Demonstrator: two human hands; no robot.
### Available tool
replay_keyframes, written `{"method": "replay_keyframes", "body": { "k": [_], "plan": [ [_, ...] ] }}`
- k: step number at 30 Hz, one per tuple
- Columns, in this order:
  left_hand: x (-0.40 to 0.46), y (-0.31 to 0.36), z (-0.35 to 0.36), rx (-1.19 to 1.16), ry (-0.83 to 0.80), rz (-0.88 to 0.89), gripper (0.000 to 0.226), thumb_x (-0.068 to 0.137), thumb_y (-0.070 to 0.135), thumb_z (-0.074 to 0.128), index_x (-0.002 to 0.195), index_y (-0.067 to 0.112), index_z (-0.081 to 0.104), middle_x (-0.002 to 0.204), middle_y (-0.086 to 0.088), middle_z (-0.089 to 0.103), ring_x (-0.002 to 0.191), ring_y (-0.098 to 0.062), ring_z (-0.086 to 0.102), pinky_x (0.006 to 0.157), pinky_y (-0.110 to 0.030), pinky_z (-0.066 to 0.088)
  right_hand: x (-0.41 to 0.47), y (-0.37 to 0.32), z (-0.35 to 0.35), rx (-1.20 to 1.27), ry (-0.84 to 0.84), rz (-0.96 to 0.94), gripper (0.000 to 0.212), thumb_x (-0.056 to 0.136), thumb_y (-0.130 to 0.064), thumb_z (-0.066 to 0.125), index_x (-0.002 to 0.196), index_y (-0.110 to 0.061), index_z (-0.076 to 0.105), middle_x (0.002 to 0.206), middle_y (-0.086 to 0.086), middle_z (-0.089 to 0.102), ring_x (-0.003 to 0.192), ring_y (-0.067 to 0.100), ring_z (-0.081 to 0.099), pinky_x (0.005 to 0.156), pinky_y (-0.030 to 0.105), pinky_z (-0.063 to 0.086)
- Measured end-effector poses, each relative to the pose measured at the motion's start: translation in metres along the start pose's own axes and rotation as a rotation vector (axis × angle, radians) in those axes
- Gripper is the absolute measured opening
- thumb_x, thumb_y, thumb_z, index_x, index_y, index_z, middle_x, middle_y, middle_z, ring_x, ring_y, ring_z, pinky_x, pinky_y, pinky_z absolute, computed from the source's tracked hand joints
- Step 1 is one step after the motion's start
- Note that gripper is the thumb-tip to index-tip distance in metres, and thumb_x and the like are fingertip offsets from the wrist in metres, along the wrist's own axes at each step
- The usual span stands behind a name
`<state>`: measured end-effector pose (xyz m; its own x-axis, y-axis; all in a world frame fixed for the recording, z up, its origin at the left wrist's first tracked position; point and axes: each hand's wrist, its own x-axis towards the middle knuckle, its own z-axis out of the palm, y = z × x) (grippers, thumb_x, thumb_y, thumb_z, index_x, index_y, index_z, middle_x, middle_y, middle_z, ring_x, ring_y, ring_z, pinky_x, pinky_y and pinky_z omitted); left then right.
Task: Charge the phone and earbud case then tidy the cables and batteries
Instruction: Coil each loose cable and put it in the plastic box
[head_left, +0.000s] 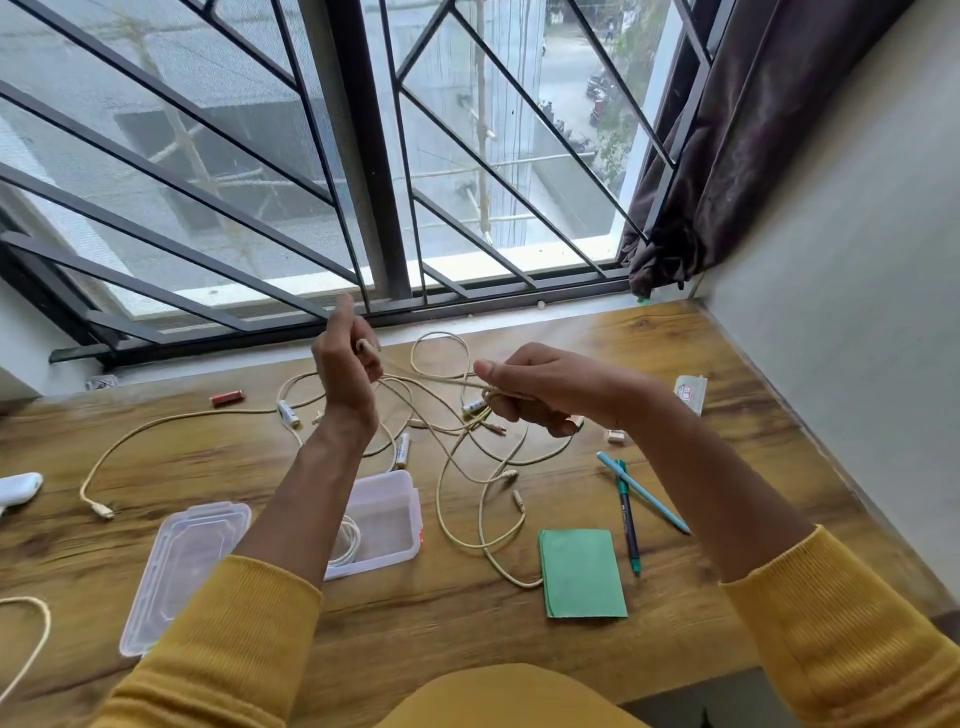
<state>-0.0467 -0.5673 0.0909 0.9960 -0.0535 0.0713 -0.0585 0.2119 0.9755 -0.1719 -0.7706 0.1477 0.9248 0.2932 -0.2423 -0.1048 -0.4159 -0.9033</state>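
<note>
A wooden table (675, 597) stands against a barred window (363, 156), with a dark curtain (727, 130) bunched at the right. A tangle of cream cables (467, 467) sprawls across the middle of the table. Near the front sits a clear plastic box (387, 519) with a coiled cable inside, and its lid (182, 561) lies just to the left. A green notepad (582, 574) lies to the right, with two pens (631, 512) crossed beside it. The left hand (345, 369) is raised above the table, fingers curled, pinching a cable end. The right hand (540, 389) grips a strand of the same tangle. White batteries (402, 449) lie among the cables, a red one (227, 398) apart at the left. A white case (18, 487) rests at the left edge.
</note>
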Motion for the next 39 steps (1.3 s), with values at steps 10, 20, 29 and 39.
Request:
{"method": "replay_keyframes", "body": {
  "k": [10,20,29,39],
  "plan": [
    [-0.006,-0.002,0.005,0.466,-0.301,0.077,0.029,0.108,0.036,0.055,0.101,0.020,0.078,0.102,0.002,0.080,0.101,-0.013,0.074,0.096,-0.037,0.058,-0.002,-0.002,-0.009,0.463,-0.030,-0.098,0.042,0.111,-0.041,0.044,0.078,-0.015,0.046,0.063,0.000,0.020,0.053,0.015,0.014,0.047,0.025,0.024],
    [-0.014,0.027,0.027,0.342,-0.522,0.464,0.024,0.109,0.036,0.053,0.094,0.025,0.068,0.065,-0.011,0.051,0.054,-0.033,0.044,0.047,-0.042,0.040,0.004,-0.017,0.000,0.610,0.099,-0.270,0.043,0.116,-0.030,0.030,0.087,-0.011,0.056,0.058,-0.003,0.042,0.054,0.015,0.039,0.080,0.045,0.041],
    [-0.036,0.004,0.036,0.469,-0.300,0.437,0.028,0.105,0.037,0.054,0.111,0.018,0.074,0.090,-0.007,0.074,0.081,-0.031,0.070,0.070,-0.058,0.057,0.025,-0.017,0.015,0.730,0.150,-0.490,0.036,0.114,-0.014,0.034,0.136,0.009,0.052,0.097,0.011,0.072,0.098,0.024,0.067,0.095,0.044,0.041],
    [-0.019,0.018,0.023,0.758,0.077,0.423,0.028,0.109,0.037,0.054,0.094,0.021,0.072,0.076,0.002,0.070,0.074,-0.021,0.065,0.072,-0.045,0.054,0.026,-0.021,0.041,0.744,0.041,-0.382,0.034,0.114,-0.013,0.031,0.134,0.009,0.046,0.066,0.000,0.060,0.057,0.010,0.056,0.084,0.038,0.043]
  ]
}}
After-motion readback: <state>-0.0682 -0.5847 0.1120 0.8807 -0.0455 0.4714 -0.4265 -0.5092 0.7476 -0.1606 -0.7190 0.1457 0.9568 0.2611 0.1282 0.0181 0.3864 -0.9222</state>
